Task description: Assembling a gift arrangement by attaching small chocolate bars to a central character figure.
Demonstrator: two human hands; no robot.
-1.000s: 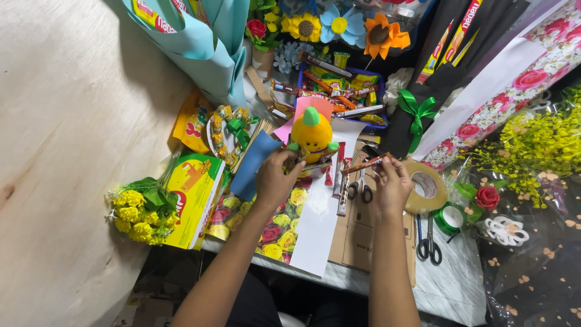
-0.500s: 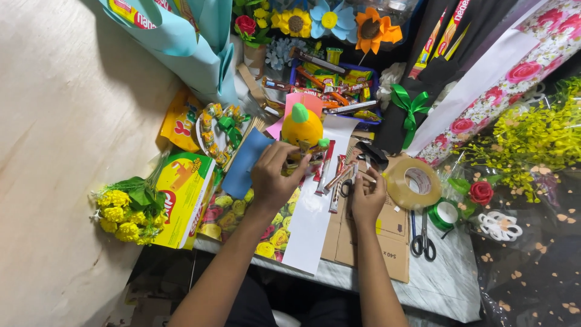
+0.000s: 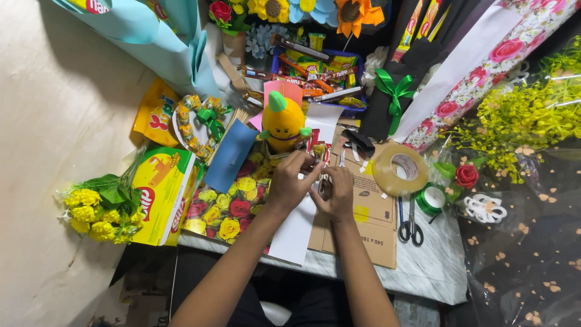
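We've got both hands together at frame centre, over a white paper strip (image 3: pixel 296 227) on the marble-look tabletop (image 3: pixel 436 272). Left hand (image 3: pixel 292 181) curls w/ fingers pinched on a small red-and-white wrapped item (image 3: pixel 316 151), too small to tell more. Right hand (image 3: pixel 334 192) sits just beside it, touching, fingers bent in; can't tell what it grips. Just above the hands stands an orange carrot-shaped plush toy w/ green top (image 3: pixel 282 123). Right of centre: a roll of clear brownish packing tape (image 3: pixel 399 169) on a flat brown cardboard piece (image 3: pixel 370 209), black-handled scissors (image 3: pixel 410 221) near it. Left of the hands: rose-print wrapping sheet (image 3: pixel 227 209), blue card (image 3: pixel 230 155), and at far left a bunch of yellow artificial flowers (image 3: pixel 97 212).
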